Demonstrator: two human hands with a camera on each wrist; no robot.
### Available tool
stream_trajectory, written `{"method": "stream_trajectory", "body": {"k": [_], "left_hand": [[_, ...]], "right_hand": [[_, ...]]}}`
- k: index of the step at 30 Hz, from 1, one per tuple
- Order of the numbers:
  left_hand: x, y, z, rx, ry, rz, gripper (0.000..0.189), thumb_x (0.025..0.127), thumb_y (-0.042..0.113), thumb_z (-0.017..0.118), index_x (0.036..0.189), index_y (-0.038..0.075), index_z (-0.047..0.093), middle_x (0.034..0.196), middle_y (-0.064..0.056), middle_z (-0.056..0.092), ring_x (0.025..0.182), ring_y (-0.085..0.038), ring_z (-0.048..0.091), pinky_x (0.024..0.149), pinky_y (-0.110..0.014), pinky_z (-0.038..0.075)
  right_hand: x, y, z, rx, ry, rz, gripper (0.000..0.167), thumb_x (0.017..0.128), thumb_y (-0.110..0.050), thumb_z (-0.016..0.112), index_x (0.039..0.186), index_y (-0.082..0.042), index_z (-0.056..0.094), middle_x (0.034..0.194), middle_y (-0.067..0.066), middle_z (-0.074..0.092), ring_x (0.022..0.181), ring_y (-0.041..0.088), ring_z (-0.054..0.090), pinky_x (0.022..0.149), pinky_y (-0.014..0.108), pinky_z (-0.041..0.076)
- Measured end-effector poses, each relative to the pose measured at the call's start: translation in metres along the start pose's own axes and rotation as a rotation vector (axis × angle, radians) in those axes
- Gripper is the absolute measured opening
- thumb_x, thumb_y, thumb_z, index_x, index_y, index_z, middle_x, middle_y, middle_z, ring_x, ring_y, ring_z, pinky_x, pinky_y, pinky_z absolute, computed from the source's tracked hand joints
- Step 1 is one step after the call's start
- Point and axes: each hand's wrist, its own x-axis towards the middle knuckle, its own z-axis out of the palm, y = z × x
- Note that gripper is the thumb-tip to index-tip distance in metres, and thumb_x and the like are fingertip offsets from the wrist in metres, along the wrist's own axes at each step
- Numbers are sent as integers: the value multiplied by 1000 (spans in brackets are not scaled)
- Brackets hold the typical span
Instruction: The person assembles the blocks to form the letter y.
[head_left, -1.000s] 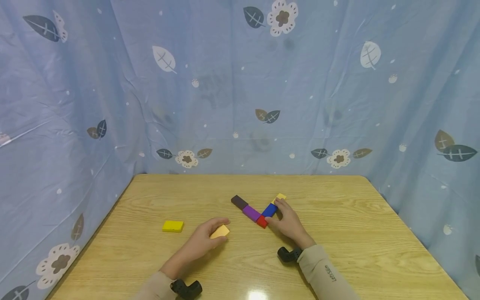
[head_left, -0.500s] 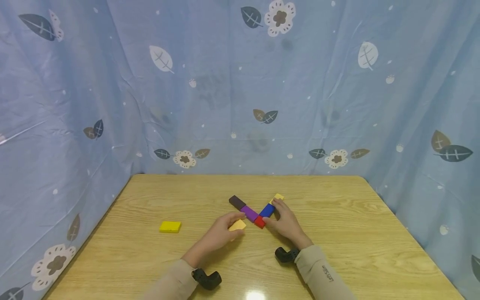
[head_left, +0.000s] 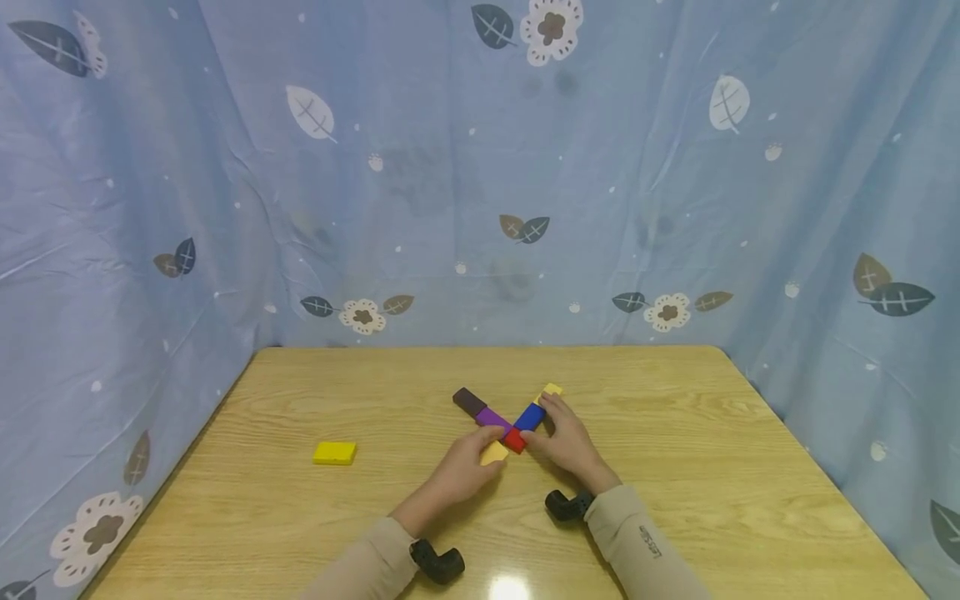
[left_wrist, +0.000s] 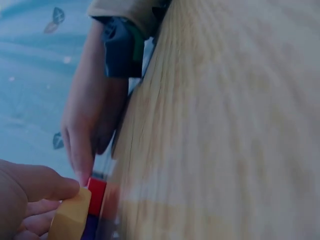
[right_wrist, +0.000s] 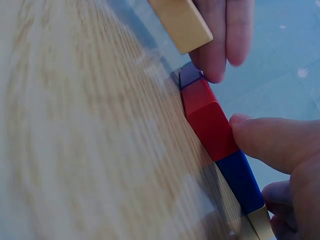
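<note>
My left hand (head_left: pixel 461 467) pinches a light orange block (head_left: pixel 494 453) between thumb and fingers, right beside the red block (head_left: pixel 515 440). In the right wrist view that orange block (right_wrist: pixel 182 22) appears tilted, a little apart from the row. My right hand (head_left: pixel 567 437) rests along the other arm of a V of blocks: its thumb (right_wrist: pixel 270 142) touches the red block, and its fingertips reach the blue block (head_left: pixel 530 417) and the yellow end block (head_left: pixel 552 389). The V's left arm has a purple block (head_left: pixel 491 420) and a dark brown block (head_left: pixel 469 401).
A bright yellow block (head_left: pixel 334 453) lies alone on the left of the wooden table (head_left: pixel 660 400). Blue patterned curtains (head_left: pixel 420 208) stand behind the table and along both sides. Each wrist carries a black camera mount (head_left: pixel 437 562).
My left hand has moved right with the light orange block, up to the red block. The right hand stays on the row. The head view has shifted slightly.
</note>
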Motion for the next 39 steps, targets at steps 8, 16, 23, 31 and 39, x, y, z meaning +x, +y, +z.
{"method": "stream_trajectory", "body": {"k": [8, 16, 23, 31, 39], "left_hand": [[0, 2, 7, 23, 4, 0, 48, 90, 12, 62, 134, 1, 50, 131, -13, 58, 101, -18, 58, 79, -26, 47], [-1, 4, 13, 64, 12, 11, 50, 88, 6, 60, 136, 1, 46, 132, -14, 56, 116, -27, 56, 95, -40, 48], [-2, 5, 12, 55, 4, 10, 55, 87, 8, 61, 138, 2, 43, 136, -15, 54, 121, -29, 53, 99, -43, 45], [-8, 1, 0, -6, -47, -16, 59, 88, 14, 64, 142, 5, 40, 139, -12, 52, 117, -24, 56, 94, -36, 48], [-14, -9, -15, -14, -160, 3, 67, 85, 21, 70, 143, 6, 39, 142, -9, 48, 129, -25, 47, 107, -45, 38]], "right_hand": [[0, 0, 0, -7, -7, 6, 72, 85, -36, 69, 138, 6, 43, 147, 23, 37, 138, 42, 28, 110, 57, 28], [0, 1, 3, 2, -13, 4, 72, 85, -37, 69, 138, 6, 43, 147, 23, 37, 139, 42, 28, 111, 57, 27], [2, 1, 3, -5, -2, 5, 72, 85, -36, 69, 138, 5, 43, 148, 22, 36, 138, 42, 29, 111, 56, 28], [1, 2, 3, -7, -15, 15, 73, 85, -36, 70, 139, 4, 43, 148, 21, 36, 139, 41, 28, 111, 56, 28], [1, 2, 0, 1, -19, 16, 73, 85, -35, 70, 139, 4, 43, 149, 21, 35, 139, 41, 26, 111, 57, 26]]}}
